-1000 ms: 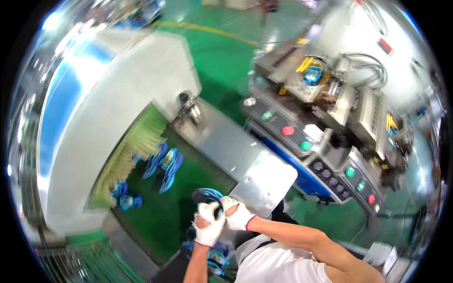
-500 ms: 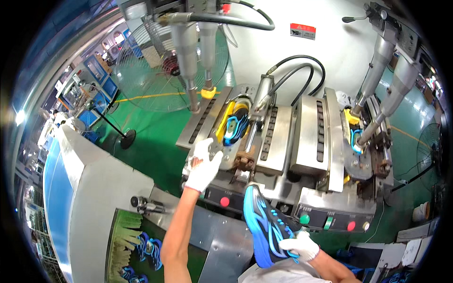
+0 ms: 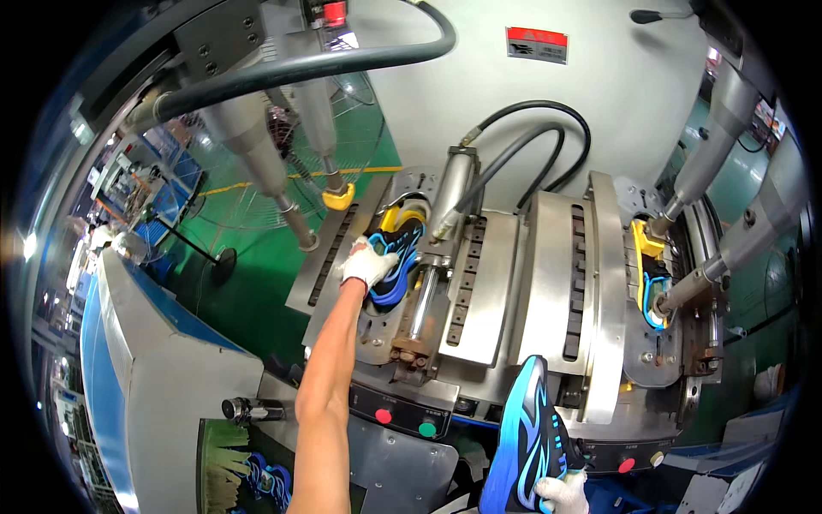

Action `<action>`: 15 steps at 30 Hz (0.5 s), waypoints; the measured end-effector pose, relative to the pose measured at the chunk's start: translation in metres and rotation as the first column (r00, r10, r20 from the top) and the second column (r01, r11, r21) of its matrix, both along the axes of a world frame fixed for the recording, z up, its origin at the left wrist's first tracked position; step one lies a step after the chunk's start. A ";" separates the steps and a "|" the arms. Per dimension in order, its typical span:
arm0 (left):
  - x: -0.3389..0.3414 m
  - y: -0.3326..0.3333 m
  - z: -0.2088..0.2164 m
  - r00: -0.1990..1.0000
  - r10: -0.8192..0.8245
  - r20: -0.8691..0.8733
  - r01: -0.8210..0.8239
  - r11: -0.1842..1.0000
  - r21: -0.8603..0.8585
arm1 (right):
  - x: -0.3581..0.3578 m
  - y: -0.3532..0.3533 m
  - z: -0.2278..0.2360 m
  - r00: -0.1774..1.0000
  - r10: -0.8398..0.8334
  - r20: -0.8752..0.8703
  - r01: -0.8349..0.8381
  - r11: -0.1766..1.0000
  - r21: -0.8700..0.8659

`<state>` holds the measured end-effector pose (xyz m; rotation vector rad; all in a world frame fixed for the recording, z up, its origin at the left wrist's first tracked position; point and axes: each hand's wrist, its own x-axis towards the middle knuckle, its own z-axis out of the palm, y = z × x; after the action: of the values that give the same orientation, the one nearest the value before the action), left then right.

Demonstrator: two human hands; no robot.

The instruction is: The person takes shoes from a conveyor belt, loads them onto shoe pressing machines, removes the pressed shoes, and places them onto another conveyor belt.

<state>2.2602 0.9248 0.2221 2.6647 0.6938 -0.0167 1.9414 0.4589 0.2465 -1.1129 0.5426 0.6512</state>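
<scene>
My gloved left hand (image 3: 368,264) reaches over the left station of a pressing machine. Its fingers and thumb close on a black and blue sneaker (image 3: 400,272) there, whose blue sole side shows. Just behind that sneaker is the yellow form (image 3: 396,216) of the station. At the lower right my gloved right hand (image 3: 563,493) grips a second sneaker (image 3: 524,450) by its lower part. This one stands toe up with its blue sole to the left and its laces to the right.
A third sneaker (image 3: 656,295) sits in the right station under metal press rods (image 3: 702,283). Steel blocks (image 3: 484,291) lie between the stations. Red and green buttons (image 3: 426,428) line the machine's front. More sneakers (image 3: 267,480) lie at the lower left. A metal-rod press arm (image 3: 257,163) hangs upper left.
My left hand has gone from the machine's near edge onto the left station's sneaker, which has shifted and turned. My right hand's sneaker is farther right and lower. The view has shifted.
</scene>
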 end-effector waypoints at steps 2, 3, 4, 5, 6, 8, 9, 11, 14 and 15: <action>-0.013 0.001 0.021 0.999 -0.013 0.035 0.012 1.000 0.028 | 0.001 0.006 -0.007 0.999 0.018 0.038 -0.018 1.000 -0.015; -0.034 0.004 0.038 0.998 -0.011 0.061 0.009 1.000 0.022 | 0.004 0.012 -0.011 0.997 0.039 0.067 -0.039 0.999 -0.001; -0.058 0.007 0.051 0.994 -0.009 0.105 0.009 1.000 0.004 | 0.005 0.021 -0.007 0.994 0.045 0.101 -0.046 0.999 0.005; -0.086 0.010 0.062 0.988 -0.005 0.155 0.007 1.000 -0.012 | 0.014 0.039 0.004 0.989 0.040 0.140 -0.042 0.999 0.011; -0.117 0.009 0.070 0.976 0.024 0.216 -0.014 0.999 -0.050 | 0.024 0.056 0.017 0.983 0.025 0.179 -0.028 1.000 0.012; -0.200 0.011 0.080 0.939 0.095 0.331 -0.075 0.994 -0.074 | 0.043 0.087 0.030 0.971 0.033 0.237 -0.060 0.992 0.108; -0.237 0.010 0.075 0.915 0.114 0.386 -0.090 0.993 -0.080 | 0.058 0.104 0.019 0.971 0.059 0.232 -0.100 0.980 0.170; -0.313 0.010 0.056 0.838 0.200 0.508 -0.035 0.948 -0.316 | 0.102 0.166 0.010 0.951 0.043 0.308 -0.123 0.961 0.248; -0.424 0.004 0.014 0.832 0.413 0.371 -0.283 0.891 -0.356 | 0.185 0.263 0.018 0.916 0.082 0.392 -0.202 0.940 0.275; -0.460 0.000 -0.003 0.822 0.503 0.267 -0.385 0.836 -0.391 | 0.207 0.292 0.025 0.930 0.113 0.350 -0.213 0.942 0.261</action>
<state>1.7999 0.9251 0.2188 2.0534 1.0729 0.4425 2.1485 0.7505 0.2712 -0.9618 0.0569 0.6492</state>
